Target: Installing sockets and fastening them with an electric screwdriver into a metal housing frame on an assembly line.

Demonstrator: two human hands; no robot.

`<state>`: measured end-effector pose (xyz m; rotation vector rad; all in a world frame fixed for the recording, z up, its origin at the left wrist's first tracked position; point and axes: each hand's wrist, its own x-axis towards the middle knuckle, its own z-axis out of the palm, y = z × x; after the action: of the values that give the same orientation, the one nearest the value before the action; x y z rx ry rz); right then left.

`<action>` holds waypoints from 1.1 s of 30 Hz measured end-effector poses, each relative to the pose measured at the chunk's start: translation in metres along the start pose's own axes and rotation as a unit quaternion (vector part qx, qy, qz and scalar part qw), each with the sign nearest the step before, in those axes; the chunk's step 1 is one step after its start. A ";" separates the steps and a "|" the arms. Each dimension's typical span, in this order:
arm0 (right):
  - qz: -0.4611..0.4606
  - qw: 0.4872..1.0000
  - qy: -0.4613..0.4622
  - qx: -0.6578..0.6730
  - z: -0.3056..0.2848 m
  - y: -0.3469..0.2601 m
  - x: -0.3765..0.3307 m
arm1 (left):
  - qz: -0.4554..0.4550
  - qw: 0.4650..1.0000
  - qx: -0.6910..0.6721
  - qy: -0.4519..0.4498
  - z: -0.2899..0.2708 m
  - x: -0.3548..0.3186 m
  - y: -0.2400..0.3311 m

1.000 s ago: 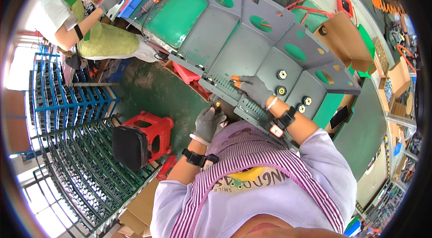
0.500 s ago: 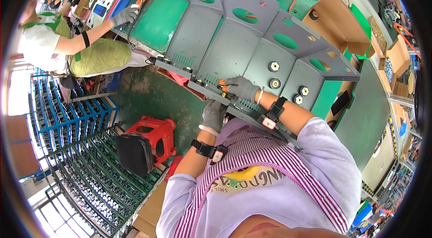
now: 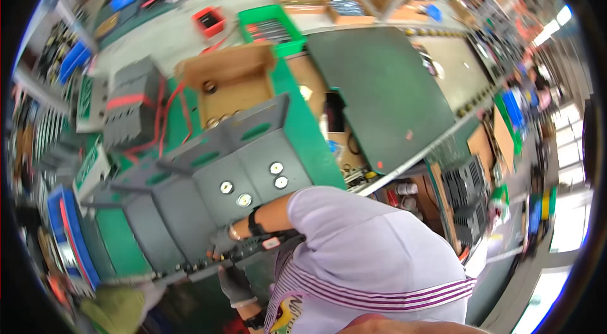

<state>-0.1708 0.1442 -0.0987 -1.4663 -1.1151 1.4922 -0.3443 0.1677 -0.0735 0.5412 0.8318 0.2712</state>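
Dark grey bent metal panels [image 3: 208,201] with oval cut-outs stand side by side along the bench. At their front edge is my gloved right hand [image 3: 224,242], its orange-tipped fingers curled closed against the slotted flange. My gloved left hand [image 3: 237,286] comes up from below, fingers drawn together close under the same edge. Whatever small part lies between the fingers is hidden and smeared by motion. Several round black fittings [image 3: 244,199] with pale faces lie on the right-hand panels.
Behind the panels stand an open cardboard box [image 3: 256,68] with a few rings inside, and strapped grey parts [image 3: 133,106]. Farther back are a red container [image 3: 209,20] and a green bin [image 3: 294,43]. A dark green bench surface [image 3: 386,94] lies right. A co-worker's yellow-green apron [image 3: 117,309] shows lower left.
My view has swung to the right, so the panels and both hands now appear farther left. Both hands remain at the panels' front edge. The picture has become blurred.
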 end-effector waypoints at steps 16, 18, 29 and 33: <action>-0.005 0.951 0.213 -0.222 -0.006 0.078 0.077 | 0.186 0.737 0.649 -0.034 -0.030 0.067 -0.003; -0.019 0.947 0.216 -0.238 -0.006 0.094 0.082 | 0.197 0.719 0.666 -0.035 -0.032 0.068 0.001; -0.074 0.915 0.232 -0.323 0.000 0.167 0.097 | 0.245 0.618 0.745 -0.059 -0.003 0.061 0.003; -0.105 0.905 0.229 -0.344 0.002 0.189 0.102 | 0.256 0.575 0.776 -0.054 0.007 0.047 0.004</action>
<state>-0.1671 0.1759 -0.3108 -1.9479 -1.5077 0.5485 -0.3085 0.1887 -0.0966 2.4906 0.5757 -0.0681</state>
